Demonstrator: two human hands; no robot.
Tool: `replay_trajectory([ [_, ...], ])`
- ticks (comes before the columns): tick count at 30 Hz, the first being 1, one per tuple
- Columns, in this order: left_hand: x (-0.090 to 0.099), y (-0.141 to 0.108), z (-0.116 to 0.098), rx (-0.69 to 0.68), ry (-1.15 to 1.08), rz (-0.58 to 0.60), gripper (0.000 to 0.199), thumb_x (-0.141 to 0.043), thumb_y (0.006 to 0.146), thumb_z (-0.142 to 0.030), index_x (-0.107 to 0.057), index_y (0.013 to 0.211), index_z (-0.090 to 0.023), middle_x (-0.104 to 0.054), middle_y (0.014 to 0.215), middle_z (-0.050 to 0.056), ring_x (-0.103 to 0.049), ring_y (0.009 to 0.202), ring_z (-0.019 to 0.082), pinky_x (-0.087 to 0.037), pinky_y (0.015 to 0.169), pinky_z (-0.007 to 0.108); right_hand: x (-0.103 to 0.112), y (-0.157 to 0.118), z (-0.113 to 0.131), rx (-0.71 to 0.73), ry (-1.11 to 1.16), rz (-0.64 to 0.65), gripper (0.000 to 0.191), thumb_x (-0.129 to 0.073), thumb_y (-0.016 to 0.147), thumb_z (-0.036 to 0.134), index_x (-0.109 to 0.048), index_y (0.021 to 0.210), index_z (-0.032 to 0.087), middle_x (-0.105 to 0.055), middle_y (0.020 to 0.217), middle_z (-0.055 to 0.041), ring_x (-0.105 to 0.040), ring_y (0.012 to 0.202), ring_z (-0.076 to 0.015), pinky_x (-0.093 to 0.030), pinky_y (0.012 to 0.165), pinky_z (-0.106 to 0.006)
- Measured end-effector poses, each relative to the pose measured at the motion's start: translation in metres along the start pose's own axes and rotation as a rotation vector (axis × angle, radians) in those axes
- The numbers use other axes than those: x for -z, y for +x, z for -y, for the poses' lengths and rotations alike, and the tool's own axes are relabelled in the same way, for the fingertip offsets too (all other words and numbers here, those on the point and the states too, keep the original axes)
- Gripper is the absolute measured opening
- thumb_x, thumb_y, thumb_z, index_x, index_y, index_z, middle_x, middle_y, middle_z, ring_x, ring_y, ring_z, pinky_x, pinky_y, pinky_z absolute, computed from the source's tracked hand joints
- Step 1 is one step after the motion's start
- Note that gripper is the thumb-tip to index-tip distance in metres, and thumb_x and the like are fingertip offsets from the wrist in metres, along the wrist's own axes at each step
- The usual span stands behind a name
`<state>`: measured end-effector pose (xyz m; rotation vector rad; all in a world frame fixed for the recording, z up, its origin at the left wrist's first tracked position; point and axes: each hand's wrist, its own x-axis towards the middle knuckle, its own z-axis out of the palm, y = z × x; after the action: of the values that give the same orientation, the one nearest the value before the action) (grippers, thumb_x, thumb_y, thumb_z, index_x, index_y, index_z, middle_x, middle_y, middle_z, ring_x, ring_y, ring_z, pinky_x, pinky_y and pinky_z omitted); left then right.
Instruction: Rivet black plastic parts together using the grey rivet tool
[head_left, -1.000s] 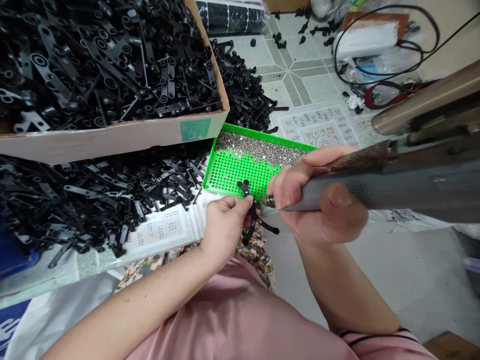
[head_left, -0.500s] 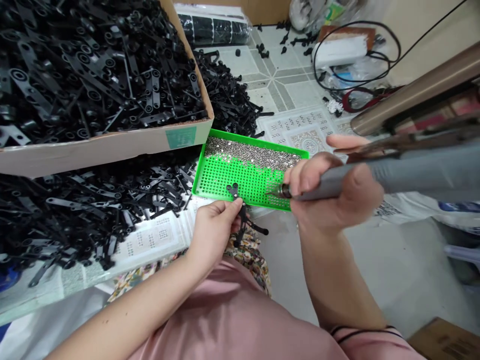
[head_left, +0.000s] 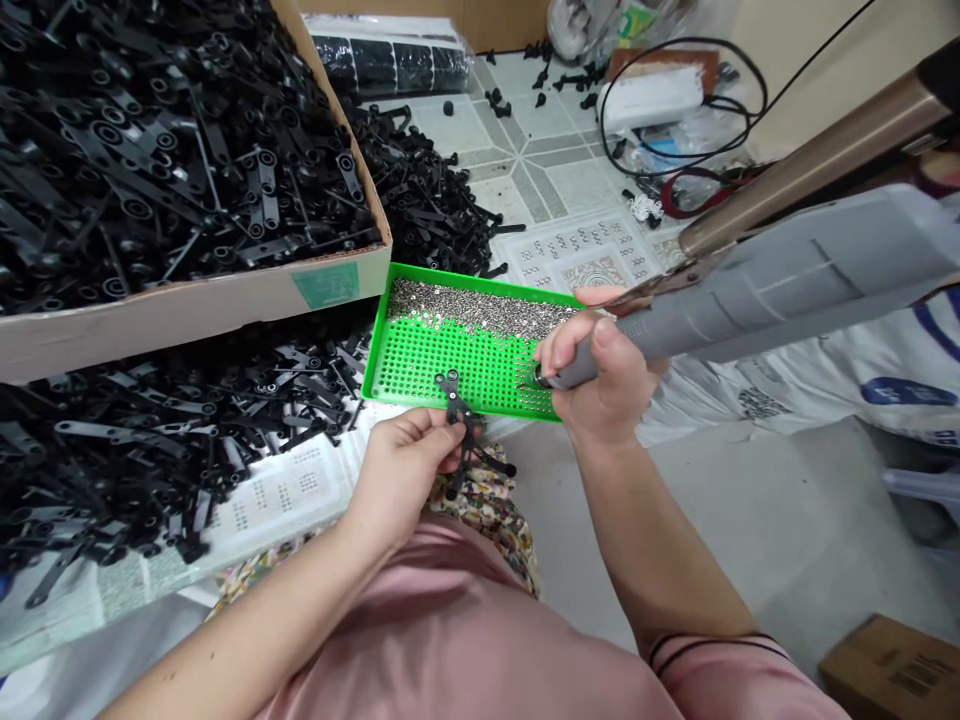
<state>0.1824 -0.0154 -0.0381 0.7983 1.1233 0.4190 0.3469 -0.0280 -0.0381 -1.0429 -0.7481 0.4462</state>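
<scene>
Between the thumb and fingers of my left hand (head_left: 409, 455) is a black plastic jointed bracket (head_left: 455, 405); its forked end points up over the front edge of the green tray (head_left: 379, 340). A small bright screw head shows on it. My right hand (head_left: 604, 385) is wrapped round a grey electric screwdriver (head_left: 720, 310) with a metal lever along its side. The bit end hangs over the right part of the tray, close to small screws standing in its holes; whether it touches one I cannot tell. A heap of loose silver screws (head_left: 480, 315) lies along the tray's far side.
A cardboard box (head_left: 337, 280) full of black plastic parts stands at the left. More loose black parts (head_left: 150, 430) are piled before and behind it. A brown metal tube (head_left: 810, 165) slants in from the right. A black cable (head_left: 757, 75) lies coiled at the back.
The screwdriver and my right hand have swung left and down, with the bit now over the tray's right part. The whole view has shifted slightly; my left hand still holds the bracket.
</scene>
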Motion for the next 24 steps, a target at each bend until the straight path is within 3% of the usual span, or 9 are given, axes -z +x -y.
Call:
replay_trajectory([
  [4,0.004,0.002,0.003,-0.038,0.075,0.029,0.015,-0.064,0.071,-0.025,-0.062,0.061,-0.015,-0.056,0.056,-0.003,-0.044,0.051,0.008,-0.033,0.05,0.02,-0.015,-0.013,0.002,0.076,-0.218,-0.309,0.013,-0.065,0.077,0.033,-0.059,0.085,0.025,-0.051,0.056,0.0056,-0.05,0.047,-0.0121,-0.048,0.056,-0.03],
  [7,0.007,0.004,0.005,-0.06,0.125,0.027,0.019,-0.064,0.073,-0.029,-0.063,0.059,-0.015,-0.053,0.052,-0.004,-0.039,0.048,0.008,-0.028,0.048,0.021,-0.02,-0.018,0.001,0.13,-0.202,-0.391,0.015,-0.065,0.077,0.036,-0.06,0.087,0.026,-0.05,0.057,0.0053,-0.049,0.048,-0.0127,-0.048,0.056,-0.03],
  [14,0.009,0.007,0.004,-0.088,0.213,0.033,0.029,-0.062,0.074,-0.037,-0.064,0.056,-0.015,-0.057,0.05,-0.001,-0.039,0.045,0.008,-0.028,0.048,0.023,-0.014,-0.005,0.018,0.11,-0.068,-0.254,0.014,-0.051,0.084,0.037,-0.058,0.086,0.026,-0.041,0.049,0.0072,-0.038,0.037,-0.011,-0.039,0.045,-0.027],
  [20,0.008,0.007,0.0,-0.081,0.245,0.057,0.03,-0.061,0.074,-0.035,-0.061,0.052,-0.015,-0.06,0.049,0.001,-0.038,0.044,0.009,-0.027,0.047,0.023,-0.037,-0.004,0.039,-0.025,0.151,0.082,0.023,-0.056,0.08,0.044,-0.059,0.088,0.023,-0.043,0.047,0.0069,-0.041,0.034,-0.0109,-0.041,0.04,-0.028],
  [24,0.009,0.008,0.002,-0.104,0.248,0.068,0.031,-0.06,0.075,-0.034,-0.057,0.049,-0.016,-0.058,0.048,0.0,-0.035,0.043,0.009,-0.026,0.046,0.024,-0.045,-0.006,0.031,-0.094,0.205,0.155,0.023,-0.06,0.078,0.043,-0.059,0.088,0.022,-0.046,0.046,0.0062,-0.041,0.034,-0.0112,-0.042,0.039,-0.029],
])
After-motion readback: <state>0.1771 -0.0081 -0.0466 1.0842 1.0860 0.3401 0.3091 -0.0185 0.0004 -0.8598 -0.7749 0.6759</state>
